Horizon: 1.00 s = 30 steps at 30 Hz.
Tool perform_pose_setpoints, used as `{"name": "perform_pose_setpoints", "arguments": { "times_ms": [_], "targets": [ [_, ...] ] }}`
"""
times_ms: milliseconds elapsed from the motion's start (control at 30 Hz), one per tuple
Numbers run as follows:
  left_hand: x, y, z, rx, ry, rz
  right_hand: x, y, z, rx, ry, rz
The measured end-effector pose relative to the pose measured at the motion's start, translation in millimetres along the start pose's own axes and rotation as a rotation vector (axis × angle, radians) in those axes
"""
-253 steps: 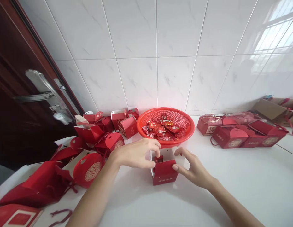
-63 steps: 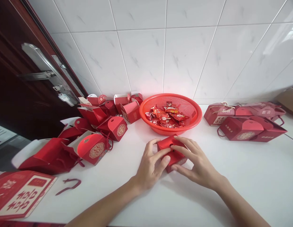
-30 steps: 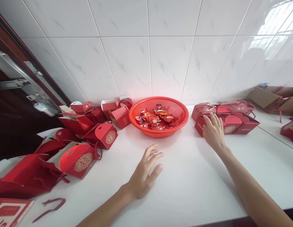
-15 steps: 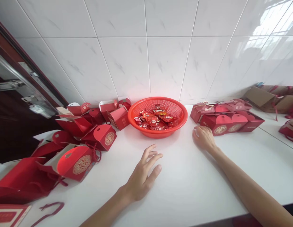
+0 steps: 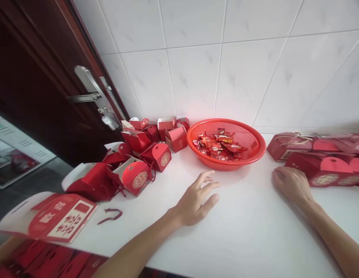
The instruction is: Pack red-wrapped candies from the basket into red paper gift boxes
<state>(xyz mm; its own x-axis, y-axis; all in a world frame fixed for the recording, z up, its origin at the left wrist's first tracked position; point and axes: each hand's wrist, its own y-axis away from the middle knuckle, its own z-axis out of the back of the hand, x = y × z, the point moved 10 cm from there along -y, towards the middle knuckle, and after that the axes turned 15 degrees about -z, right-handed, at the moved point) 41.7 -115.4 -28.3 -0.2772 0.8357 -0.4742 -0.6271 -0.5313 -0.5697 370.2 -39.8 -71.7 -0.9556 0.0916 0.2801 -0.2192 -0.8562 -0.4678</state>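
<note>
Round basket [image 5: 225, 164]: red plastic, perforated mesh wall, smooth flared rim; it stands on the glossy white desk [image 5: 240, 224] near the tiled wall [image 5: 193, 77]. Inside lie crinkled, shiny red packets [image 5: 215, 148]. To its left, open boxes [image 5: 138, 178] of folded red card, white-lined, with rounded flaps; several carry pale printed medallions. In front of these, a dark red cord [image 5: 113, 217] lies bent on the desk. To the basket's right, closed boxes [image 5: 327, 172] stand grouped, one at the back tied with thin twine.

Against the frame of 2.1 s ago, the box then under both hands has left the middle of the desk, and the right hand [image 5: 293, 187] has moved to the closed boxes. Since the last frame the view has turned left, showing more of the door [image 5: 43, 58].

Left hand [image 5: 195, 200]: half open, fingers spread and slightly bent, holding nothing. Right hand: fingers curled down just beside the front closed box; contact and grip cannot be confirmed.
</note>
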Motion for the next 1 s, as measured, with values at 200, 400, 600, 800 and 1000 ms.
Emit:
{"name": "perform_pose_setpoints", "arguments": {
  "times_ms": [200,400,600,800,1000],
  "targets": [
    [13,1,94.3,-0.33,-0.346,-0.036,1,0,-4,0.05,-0.101,0.01],
    [15,73,225.4,-0.824,-0.805,0.33,12,6,19,-0.101,-0.238,-0.011],
    [43,112,242.6,-0.519,-0.707,0.895,44,21,31,-0.168,-0.308,0.043],
    [46,75,207.9,-0.275,-0.598,0.696,75,34,35,-0.168,-0.37,0.178],
    [9,11,133.6,-0.23,-0.449,0.214,135,62,47,-0.067,-0.536,0.359]
  ]
}}
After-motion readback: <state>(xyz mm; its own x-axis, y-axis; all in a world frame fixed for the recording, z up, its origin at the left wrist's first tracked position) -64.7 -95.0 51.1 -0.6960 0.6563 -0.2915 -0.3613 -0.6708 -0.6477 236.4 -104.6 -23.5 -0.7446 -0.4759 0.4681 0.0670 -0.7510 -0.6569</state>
